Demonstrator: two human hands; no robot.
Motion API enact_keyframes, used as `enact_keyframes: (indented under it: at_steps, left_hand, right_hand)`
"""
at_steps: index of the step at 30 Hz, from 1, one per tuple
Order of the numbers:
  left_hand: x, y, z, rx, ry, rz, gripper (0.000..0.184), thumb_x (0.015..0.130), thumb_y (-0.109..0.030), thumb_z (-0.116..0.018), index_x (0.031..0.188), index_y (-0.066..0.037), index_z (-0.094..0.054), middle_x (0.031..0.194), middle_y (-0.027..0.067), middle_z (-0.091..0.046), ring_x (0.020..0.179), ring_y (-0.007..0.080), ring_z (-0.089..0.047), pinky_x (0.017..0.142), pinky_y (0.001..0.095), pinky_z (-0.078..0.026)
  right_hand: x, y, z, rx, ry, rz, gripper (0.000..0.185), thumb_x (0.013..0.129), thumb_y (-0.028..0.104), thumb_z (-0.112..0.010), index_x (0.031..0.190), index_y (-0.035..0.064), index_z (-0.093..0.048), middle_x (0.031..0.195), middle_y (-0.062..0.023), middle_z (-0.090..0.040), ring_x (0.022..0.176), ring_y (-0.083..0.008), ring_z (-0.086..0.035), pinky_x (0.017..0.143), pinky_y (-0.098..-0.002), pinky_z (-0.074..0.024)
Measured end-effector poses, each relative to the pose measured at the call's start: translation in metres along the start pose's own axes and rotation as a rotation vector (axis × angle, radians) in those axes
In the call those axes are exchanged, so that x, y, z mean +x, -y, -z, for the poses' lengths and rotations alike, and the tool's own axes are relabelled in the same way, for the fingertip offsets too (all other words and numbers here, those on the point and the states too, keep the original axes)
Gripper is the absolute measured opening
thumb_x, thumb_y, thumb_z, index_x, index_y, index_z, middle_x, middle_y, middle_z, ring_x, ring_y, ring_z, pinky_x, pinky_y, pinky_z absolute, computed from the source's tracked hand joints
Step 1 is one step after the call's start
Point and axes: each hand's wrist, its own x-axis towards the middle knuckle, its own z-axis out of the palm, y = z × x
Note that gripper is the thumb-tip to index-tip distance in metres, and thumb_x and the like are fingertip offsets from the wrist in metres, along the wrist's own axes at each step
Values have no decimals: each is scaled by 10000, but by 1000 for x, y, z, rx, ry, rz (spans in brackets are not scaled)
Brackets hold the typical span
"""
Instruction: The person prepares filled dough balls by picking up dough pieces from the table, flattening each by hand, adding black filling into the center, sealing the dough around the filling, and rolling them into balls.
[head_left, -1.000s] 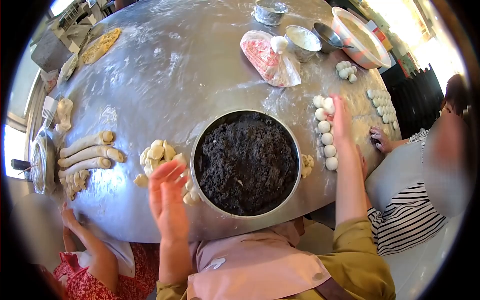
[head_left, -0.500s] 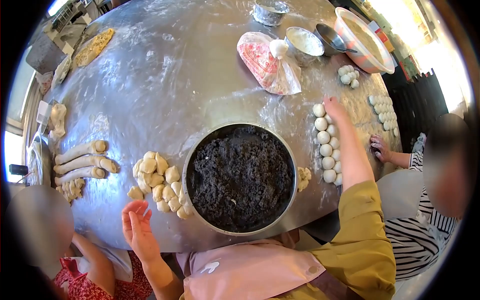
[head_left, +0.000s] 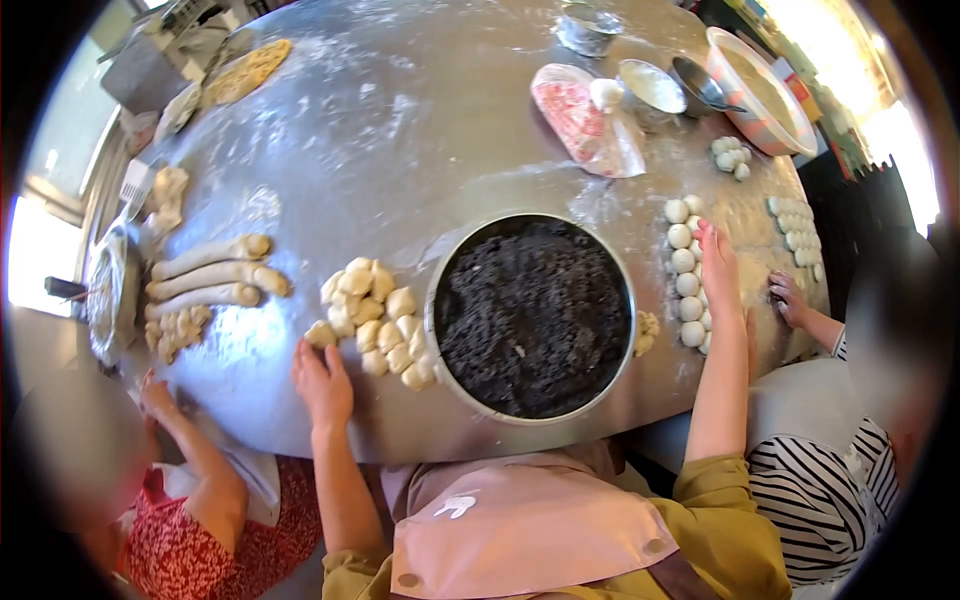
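My left hand [head_left: 322, 385] is at the table's near edge with fingers apart, its fingertips at a single piece of dough [head_left: 320, 334] beside a pile of cut dough pieces [head_left: 368, 300]. Whether they touch it I cannot tell. Stretched out along a double row of round white dough balls [head_left: 687, 284], my right hand [head_left: 718, 265] lies with straight fingers against their right side and grips nothing. Between my hands stands a large round metal pan [head_left: 530, 418] of dark, crumbly filling [head_left: 535, 315]. A few small dough pieces [head_left: 647, 333] lie by its right rim.
Rolled dough logs [head_left: 210, 275] lie at left. A tied plastic bag [head_left: 580, 115], metal bowls [head_left: 652, 85] and a large basin [head_left: 755, 90] stand at back right. More white balls [head_left: 795, 232] are near a co-worker's hand [head_left: 790, 298]. Another co-worker's hand [head_left: 157, 393] is at left.
My left hand has moved forward to the single dough piece. My right hand has drawn back from the far end of the ball rows and straightened alongside them. The view has shifted.
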Motion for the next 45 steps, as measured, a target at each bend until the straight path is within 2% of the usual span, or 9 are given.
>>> enact_keyframes:
  at_steps: [6,10,15,21,29,33,35,40,45]
  left_hand:
    - [8,-16,-5,-389,-62,103,334,786,-211,-734,953,-1,-536,833,92,-569,717,201,-537,691,326,-455]
    - [12,-21,-11,-609,-62,228,293,806,-163,-729,961,-18,-527,875,71,-583,716,162,-554,668,286,-457]
    - [-8,-9,10,-1449,65,385,345,870,-56,-657,1192,-10,-541,935,20,-589,842,106,-572,716,228,-468]
    - [-56,11,26,-262,-233,-174,401,768,-45,-724,1153,-76,-619,1067,106,-600,964,273,-607,844,342,-499]
    - [-61,-10,-1,-122,-139,-120,268,790,-205,-710,970,-33,-611,1021,158,-578,972,362,-544,855,421,-447]
    - [-52,1,-32,91,-140,-177,105,826,-79,-587,926,-53,-604,934,130,-570,924,341,-516,799,436,-419]
    - [-53,-8,-17,30,-146,-207,157,816,-35,-536,951,-58,-613,945,129,-566,915,339,-517,817,433,-417]
    - [-60,-2,-2,153,81,-247,606,883,-212,-561,1392,54,-367,1454,209,-367,1378,403,-278,1135,473,-211]
    - [-42,-7,0,221,110,-247,698,880,-328,-579,1409,55,-333,1478,218,-309,1390,408,-238,1132,519,-183]
  right_hand:
    - [-72,98,-44,-105,243,330,325,929,249,-583,1172,33,-589,1115,-147,-643,1050,-269,-605,923,-343,-449]
    - [-97,137,-83,-303,335,733,366,888,217,-616,1199,28,-574,1167,-185,-605,1110,-349,-548,990,-396,-413]
    - [-91,131,-106,-481,329,742,338,886,185,-601,1170,2,-590,1146,-192,-613,1082,-362,-564,957,-411,-434]
    - [-105,130,-98,-424,461,668,281,884,175,-619,1103,-1,-621,1079,-194,-618,984,-368,-591,862,-399,-472]
    - [-107,122,-96,-450,329,708,305,868,200,-647,1100,3,-627,1068,-192,-628,968,-357,-604,859,-401,-479]
    - [-114,123,-98,-464,292,677,286,860,202,-653,1067,4,-642,1014,-192,-637,932,-364,-611,832,-416,-486]
    - [-113,122,-96,-419,309,657,282,856,199,-658,1057,2,-645,1012,-191,-638,938,-363,-610,834,-415,-487]
    - [-113,121,-97,-392,312,596,292,862,184,-649,1082,-7,-630,1045,-201,-628,980,-372,-596,863,-411,-478]
    - [-118,126,-96,-457,325,567,300,874,193,-640,1101,-2,-619,1024,-196,-630,933,-376,-607,833,-410,-485]
